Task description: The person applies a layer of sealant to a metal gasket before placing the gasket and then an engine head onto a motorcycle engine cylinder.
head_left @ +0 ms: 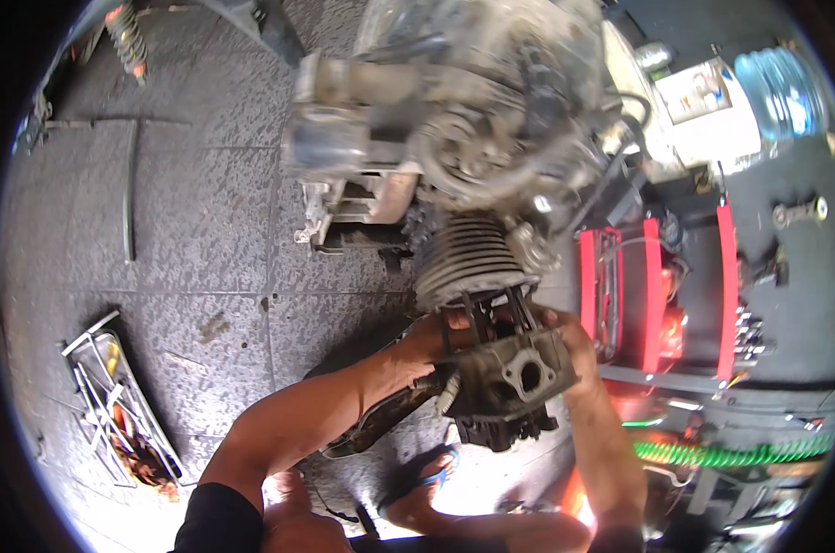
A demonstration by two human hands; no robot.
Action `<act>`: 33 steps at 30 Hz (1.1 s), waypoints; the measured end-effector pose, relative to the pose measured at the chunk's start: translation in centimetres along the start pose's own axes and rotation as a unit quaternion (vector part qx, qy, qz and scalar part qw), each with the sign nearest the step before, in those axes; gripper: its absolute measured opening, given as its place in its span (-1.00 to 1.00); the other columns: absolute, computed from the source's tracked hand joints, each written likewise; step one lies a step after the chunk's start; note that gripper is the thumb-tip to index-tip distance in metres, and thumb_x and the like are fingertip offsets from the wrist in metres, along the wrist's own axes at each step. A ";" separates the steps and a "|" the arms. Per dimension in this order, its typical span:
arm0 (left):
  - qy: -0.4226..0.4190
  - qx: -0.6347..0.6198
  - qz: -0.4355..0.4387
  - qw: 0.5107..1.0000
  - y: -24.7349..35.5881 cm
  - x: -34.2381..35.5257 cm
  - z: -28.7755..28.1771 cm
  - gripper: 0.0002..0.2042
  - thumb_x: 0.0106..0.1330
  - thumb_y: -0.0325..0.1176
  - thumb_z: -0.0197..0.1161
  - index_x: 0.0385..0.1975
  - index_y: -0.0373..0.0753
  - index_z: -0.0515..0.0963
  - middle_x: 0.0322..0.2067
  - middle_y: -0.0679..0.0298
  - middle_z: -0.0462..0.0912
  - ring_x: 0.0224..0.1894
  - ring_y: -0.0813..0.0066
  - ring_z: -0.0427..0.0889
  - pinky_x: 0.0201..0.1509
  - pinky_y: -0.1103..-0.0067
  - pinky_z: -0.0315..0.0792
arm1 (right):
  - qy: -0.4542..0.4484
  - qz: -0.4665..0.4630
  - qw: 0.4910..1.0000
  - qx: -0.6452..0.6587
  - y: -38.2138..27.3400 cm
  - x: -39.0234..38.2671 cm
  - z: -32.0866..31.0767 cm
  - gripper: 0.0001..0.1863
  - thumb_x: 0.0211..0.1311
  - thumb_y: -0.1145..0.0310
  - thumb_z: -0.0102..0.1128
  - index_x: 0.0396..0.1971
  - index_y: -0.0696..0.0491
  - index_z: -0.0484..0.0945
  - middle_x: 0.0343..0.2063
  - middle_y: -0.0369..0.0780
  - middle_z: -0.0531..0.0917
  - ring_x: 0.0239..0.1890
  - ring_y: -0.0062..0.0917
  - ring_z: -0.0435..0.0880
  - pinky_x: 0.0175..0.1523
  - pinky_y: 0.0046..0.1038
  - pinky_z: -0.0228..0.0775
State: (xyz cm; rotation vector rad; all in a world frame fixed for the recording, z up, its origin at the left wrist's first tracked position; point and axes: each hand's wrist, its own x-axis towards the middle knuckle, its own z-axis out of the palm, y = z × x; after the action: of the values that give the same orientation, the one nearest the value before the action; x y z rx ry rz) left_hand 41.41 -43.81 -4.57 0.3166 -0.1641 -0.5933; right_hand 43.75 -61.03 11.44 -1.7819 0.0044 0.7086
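A grey metal cylinder head with a round port hangs at the near end of the engine, between my hands. My right hand wraps its right side. On the left, my left hand reaches in at its upper edge, its fingertips partly hidden behind metal. Dark studs bridge the gap between the head and the finned cylinder. Beyond sits the dirty engine, blurred in places.
Red-edged tool trays stand close at the right, with a green coiled hose below them. A metal rack lies on the tiled floor at left. A large blue bottle is at the far right.
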 end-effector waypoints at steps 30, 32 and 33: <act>0.471 0.376 0.274 0.749 8.7 -10.5 11.7 -0.34 0.46 0.24 -0.18 0.18 -0.25 0.45 0.09 0.14 0.55 0.13 0.19 0.49 0.31 0.27 0.30 | -0.057 -0.230 0.969 0.076 2.7 3.2 1.0 -0.27 0.40 -0.22 -0.20 0.00 0.18 0.62 -0.06 -0.12 0.68 -0.04 -0.37 0.58 0.14 -0.32 0.32; 0.523 0.425 0.343 0.654 3.3 -9.4 15.1 -0.31 0.41 0.30 -0.18 0.15 -0.26 0.39 0.17 0.11 0.38 0.16 0.25 0.37 0.22 0.26 0.22 | -0.038 -0.232 0.969 0.079 4.0 4.1 0.9 -0.28 0.40 -0.22 -0.20 -0.01 0.18 0.62 -0.10 -0.13 0.69 -0.07 -0.36 0.58 0.13 -0.32 0.32; 0.498 0.515 0.385 0.582 2.0 -10.8 15.0 -0.33 0.39 0.25 -0.08 0.21 -0.25 0.34 0.20 0.10 0.34 0.19 0.23 0.34 0.24 0.24 0.22 | -0.060 -0.230 0.969 0.071 3.2 3.2 0.8 -0.29 0.40 -0.20 -0.19 -0.03 0.19 0.62 -0.15 -0.13 0.69 -0.10 -0.36 0.57 0.11 -0.31 0.31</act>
State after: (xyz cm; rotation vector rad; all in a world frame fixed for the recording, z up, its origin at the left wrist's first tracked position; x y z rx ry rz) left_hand 29.96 -39.72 9.54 1.5833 0.4881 0.7168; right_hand 44.84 -60.34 7.01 -1.5220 -0.4178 0.4626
